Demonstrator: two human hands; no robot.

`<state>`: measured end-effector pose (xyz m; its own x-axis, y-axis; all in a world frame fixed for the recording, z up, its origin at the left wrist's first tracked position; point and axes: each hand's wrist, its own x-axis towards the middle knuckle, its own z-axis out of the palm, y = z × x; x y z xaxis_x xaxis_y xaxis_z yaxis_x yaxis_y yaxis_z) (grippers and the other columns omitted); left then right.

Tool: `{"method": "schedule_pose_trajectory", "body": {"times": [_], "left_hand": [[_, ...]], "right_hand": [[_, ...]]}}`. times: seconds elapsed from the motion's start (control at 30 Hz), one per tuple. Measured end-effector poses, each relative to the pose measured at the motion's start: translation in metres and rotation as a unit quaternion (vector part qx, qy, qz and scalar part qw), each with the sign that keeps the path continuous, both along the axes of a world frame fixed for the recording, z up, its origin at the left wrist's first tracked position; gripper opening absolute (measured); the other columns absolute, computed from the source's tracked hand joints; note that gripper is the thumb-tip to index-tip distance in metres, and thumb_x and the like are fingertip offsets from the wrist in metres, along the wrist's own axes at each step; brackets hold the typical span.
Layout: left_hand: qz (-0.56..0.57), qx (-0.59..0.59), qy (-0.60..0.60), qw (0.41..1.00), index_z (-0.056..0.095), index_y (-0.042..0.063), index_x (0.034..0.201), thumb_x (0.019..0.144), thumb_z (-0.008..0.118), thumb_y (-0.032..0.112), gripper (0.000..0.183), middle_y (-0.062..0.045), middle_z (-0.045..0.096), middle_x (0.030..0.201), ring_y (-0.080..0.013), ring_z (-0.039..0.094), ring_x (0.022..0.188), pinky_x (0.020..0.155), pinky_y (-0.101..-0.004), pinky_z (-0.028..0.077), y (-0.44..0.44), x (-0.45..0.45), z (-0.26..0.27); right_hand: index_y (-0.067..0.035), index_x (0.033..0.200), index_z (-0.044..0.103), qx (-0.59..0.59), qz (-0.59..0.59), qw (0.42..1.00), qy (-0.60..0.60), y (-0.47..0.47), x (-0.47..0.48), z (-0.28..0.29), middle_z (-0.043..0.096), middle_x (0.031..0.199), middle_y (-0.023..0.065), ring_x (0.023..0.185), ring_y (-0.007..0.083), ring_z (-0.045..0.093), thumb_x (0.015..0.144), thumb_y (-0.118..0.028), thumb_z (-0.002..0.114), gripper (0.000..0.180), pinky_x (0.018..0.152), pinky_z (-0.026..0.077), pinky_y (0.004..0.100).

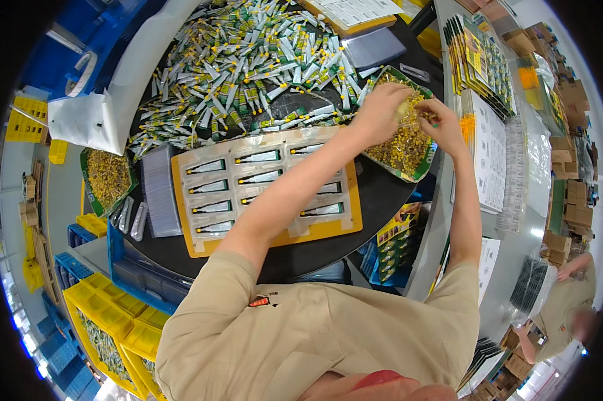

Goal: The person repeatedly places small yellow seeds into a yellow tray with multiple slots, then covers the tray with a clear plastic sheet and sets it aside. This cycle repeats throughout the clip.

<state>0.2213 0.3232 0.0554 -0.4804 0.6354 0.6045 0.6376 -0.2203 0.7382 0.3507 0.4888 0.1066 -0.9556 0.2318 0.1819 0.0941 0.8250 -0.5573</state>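
Both of my hands are over an open green box heaped with small yellow pieces, at the right of the round black table. My left hand reaches into its upper part, fingers at the pieces; what it holds is hidden. My right hand is at the box's right side, its fingertips close together above the pieces. Below my left forearm lies a yellow-edged tray with small glue-like tubes in its recesses, partly covered by the arm. Beyond it spreads a large heap of yellow-capped tubes.
Clear plastic sheets lie behind the box. Left of the tray are a stack of clear plastic pieces and another box of yellow pieces. Printed cards stand on the right-hand bench. A co-worker is at the far right.
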Motion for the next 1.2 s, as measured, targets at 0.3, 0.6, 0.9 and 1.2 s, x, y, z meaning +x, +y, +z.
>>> {"method": "schedule_pose_trajectory", "body": {"times": [0.3, 0.6, 0.9, 1.2], "left_hand": [[-0.037, -0.246, -0.024, 0.968, 0.062, 0.002, 0.123, 0.083, 0.066, 0.014, 0.042, -0.021, 0.066, 0.113, -0.0384, 0.06, 0.11, 0.095, -0.0432, 0.048, 0.03, 0.001, -0.016], [-0.026, -0.215, -0.007, 0.976, 0.06, 0.002, 0.107, 0.08, 0.065, 0.008, 0.028, -0.019, 0.069, 0.097, -0.0385, 0.064, 0.101, 0.11, -0.0602, 0.031, 0.05, 0.027, -0.031], [-0.006, -0.278, 0.188, 0.942, 0.07, 0.007, 0.084, 0.076, 0.067, 0.007, 0.008, -0.013, 0.071, 0.086, -0.0315, 0.068, 0.091, 0.085, -0.0465, 0.051, 0.005, 0.022, -0.021], [0.105, -0.294, -0.002, 0.95, 0.069, 0.006, 0.094, 0.084, 0.06, 0.013, 0.015, -0.016, 0.069, 0.082, -0.0387, 0.067, 0.082, 0.071, -0.0487, 0.054, -0.143, 0.005, -0.005]], "right_hand": [[0.002, 0.101, 0.07, -0.096, -0.112, 0.987, -0.067, 0.019, 0.007, -0.011, 0.071, 0.089, 0.0059, 0.078, 0.0108, 0.065, 0.083, 0.0, 0.073, 0.018, 0.072, 0.052, 0.0242], [0.004, 0.101, 0.072, -0.182, -0.072, 0.979, -0.05, 0.011, -0.002, -0.017, 0.073, 0.09, 0.007, 0.08, 0.0122, 0.069, 0.086, -0.001, 0.07, 0.016, 0.072, 0.054, 0.0253], [0.0, 0.105, 0.072, -0.105, -0.053, 0.987, -0.106, -0.003, 0.014, -0.018, 0.073, 0.081, 0.0088, 0.07, 0.0116, 0.068, 0.089, -0.008, 0.069, 0.018, 0.067, 0.053, 0.0249], [-0.001, 0.095, 0.072, 0.159, -0.086, 0.984, -0.002, -0.036, 0.011, -0.043, 0.066, 0.086, 0.0124, 0.08, 0.0263, 0.065, 0.088, -0.007, 0.069, 0.01, 0.072, 0.05, 0.0345]]}}
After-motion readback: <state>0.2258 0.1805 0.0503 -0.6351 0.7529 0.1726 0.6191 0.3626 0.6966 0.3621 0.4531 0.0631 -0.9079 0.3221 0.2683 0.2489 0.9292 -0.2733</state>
